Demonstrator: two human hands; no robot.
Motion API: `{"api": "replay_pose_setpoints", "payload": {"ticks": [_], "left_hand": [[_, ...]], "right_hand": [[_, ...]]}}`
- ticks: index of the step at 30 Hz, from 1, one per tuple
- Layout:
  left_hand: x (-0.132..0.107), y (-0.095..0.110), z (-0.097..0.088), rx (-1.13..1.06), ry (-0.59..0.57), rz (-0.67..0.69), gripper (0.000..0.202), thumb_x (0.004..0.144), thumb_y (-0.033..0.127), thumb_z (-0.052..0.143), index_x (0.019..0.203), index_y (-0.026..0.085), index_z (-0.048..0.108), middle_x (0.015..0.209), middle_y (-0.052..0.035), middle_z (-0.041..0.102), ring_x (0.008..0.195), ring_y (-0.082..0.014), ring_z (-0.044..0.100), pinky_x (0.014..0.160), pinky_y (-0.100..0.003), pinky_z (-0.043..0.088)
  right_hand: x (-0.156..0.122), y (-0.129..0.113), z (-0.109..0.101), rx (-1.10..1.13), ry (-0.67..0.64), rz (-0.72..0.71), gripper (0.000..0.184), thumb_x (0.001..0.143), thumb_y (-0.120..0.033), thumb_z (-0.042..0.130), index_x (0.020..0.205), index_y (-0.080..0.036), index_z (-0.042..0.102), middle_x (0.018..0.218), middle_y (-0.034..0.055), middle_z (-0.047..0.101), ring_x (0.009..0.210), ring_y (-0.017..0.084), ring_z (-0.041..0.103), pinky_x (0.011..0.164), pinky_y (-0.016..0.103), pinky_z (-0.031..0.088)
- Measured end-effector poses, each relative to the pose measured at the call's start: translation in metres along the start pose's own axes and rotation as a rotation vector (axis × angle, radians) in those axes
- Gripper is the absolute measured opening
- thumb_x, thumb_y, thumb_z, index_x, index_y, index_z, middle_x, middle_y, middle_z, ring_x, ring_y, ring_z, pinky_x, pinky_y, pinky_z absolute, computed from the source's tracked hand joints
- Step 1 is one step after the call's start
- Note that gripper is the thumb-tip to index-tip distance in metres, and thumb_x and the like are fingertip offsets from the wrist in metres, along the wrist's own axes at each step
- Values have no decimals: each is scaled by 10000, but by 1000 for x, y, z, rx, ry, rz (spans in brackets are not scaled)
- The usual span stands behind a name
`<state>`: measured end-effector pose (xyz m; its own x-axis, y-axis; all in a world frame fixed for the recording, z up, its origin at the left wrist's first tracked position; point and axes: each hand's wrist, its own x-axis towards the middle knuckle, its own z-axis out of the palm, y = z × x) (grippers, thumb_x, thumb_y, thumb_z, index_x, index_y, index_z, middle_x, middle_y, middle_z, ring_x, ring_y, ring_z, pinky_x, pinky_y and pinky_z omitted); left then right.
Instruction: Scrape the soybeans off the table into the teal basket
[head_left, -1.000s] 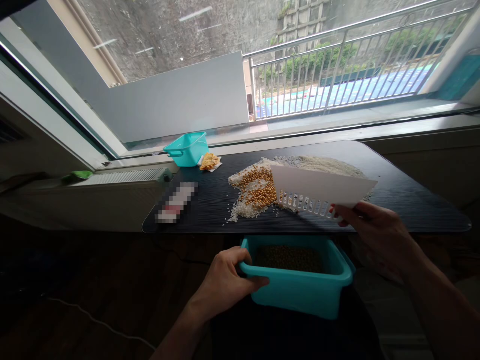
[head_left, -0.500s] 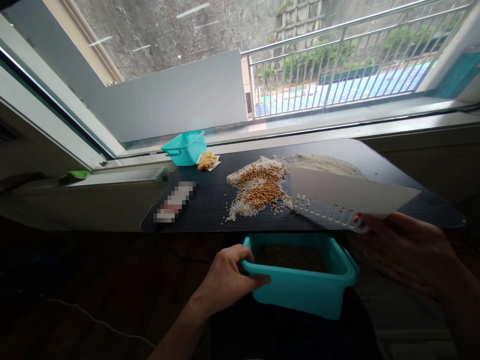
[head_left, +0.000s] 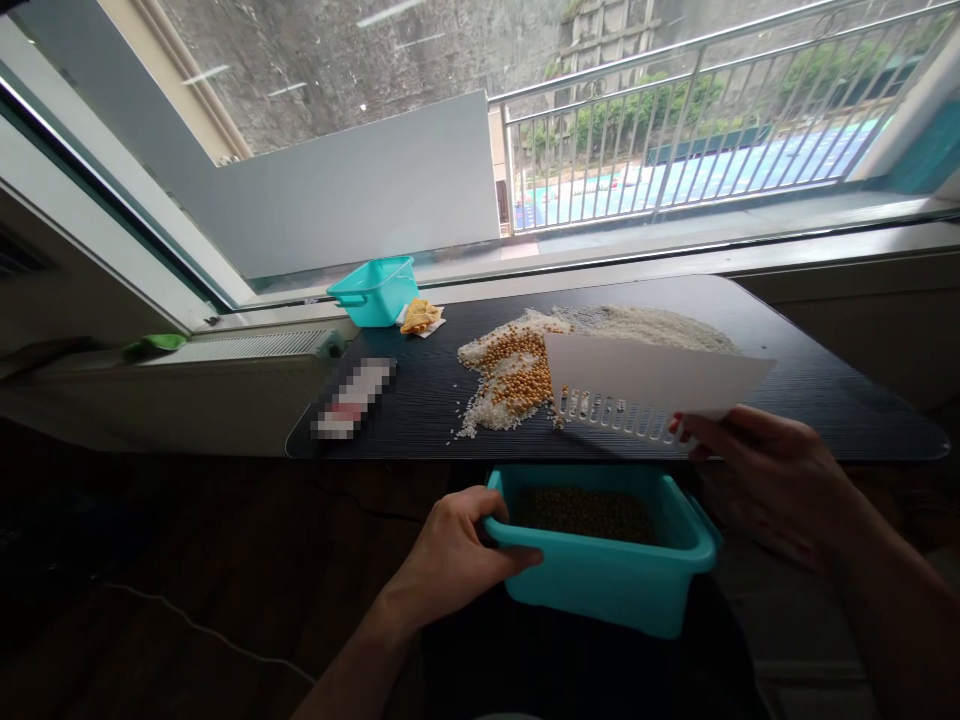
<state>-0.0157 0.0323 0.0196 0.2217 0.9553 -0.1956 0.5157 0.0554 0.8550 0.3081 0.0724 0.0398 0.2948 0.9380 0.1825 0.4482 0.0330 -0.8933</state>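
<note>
My left hand [head_left: 461, 550] grips the left rim of a turquoise plastic bin [head_left: 600, 580], held below the table's front edge. Inside the bin lies a layer of soybeans [head_left: 585, 512], dim in the shade. In my right hand [head_left: 750, 440] is a white plastic sheet with a slotted edge [head_left: 652, 375], held tilted over the table by its right end. The slots point down toward the tabletop, and the sheet's left end overlaps a pile of white rice [head_left: 487, 418] mixed with yellow soybeans [head_left: 521, 385]. The sheet hides part of that pile.
A second heap of pale rice [head_left: 652, 325] spreads behind the sheet on the dark table [head_left: 420, 400]. At the back left stand a smaller turquoise basket [head_left: 379, 290] and a crumpled yellow cloth-like piece [head_left: 421, 317]. A blurred-out flat item [head_left: 356, 398] lies at the left. A window is behind.
My right hand has moved left with the slotted sheet, whose left end now covers the right part of the bean pile. My left hand and the bin stay put.
</note>
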Motion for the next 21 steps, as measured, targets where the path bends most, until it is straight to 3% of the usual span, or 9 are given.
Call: {"api": "replay_pose_setpoints", "payload": {"ticks": [6, 12, 21], "left_hand": [[-1, 0, -3, 8, -4, -9, 380, 670, 307, 884, 633, 211, 518, 664, 69, 473, 666, -124, 440, 596, -266, 307], [-2, -7, -5, 43, 25, -2, 369, 670, 303, 886, 641, 205, 532, 678, 67, 488, 675, -123, 448, 601, -260, 309], [-3, -10, -8, 59, 28, -33, 363, 683, 357, 873, 661, 207, 542, 681, 64, 480, 676, -126, 449, 588, -254, 316]], "right_hand": [[13, 2, 4, 24, -70, 16, 621, 616, -860, 799, 673, -245, 740, 646, 43, 706, 611, 203, 653, 649, 367, 568], [24, 17, 12, 60, -118, -40, 704, 589, -949, 785, 690, -253, 761, 688, 50, 739, 566, 192, 631, 591, 382, 550], [16, 11, 4, 73, -118, -36, 715, 557, -972, 787, 673, -266, 778, 681, 37, 743, 567, 192, 652, 589, 367, 569]]}}
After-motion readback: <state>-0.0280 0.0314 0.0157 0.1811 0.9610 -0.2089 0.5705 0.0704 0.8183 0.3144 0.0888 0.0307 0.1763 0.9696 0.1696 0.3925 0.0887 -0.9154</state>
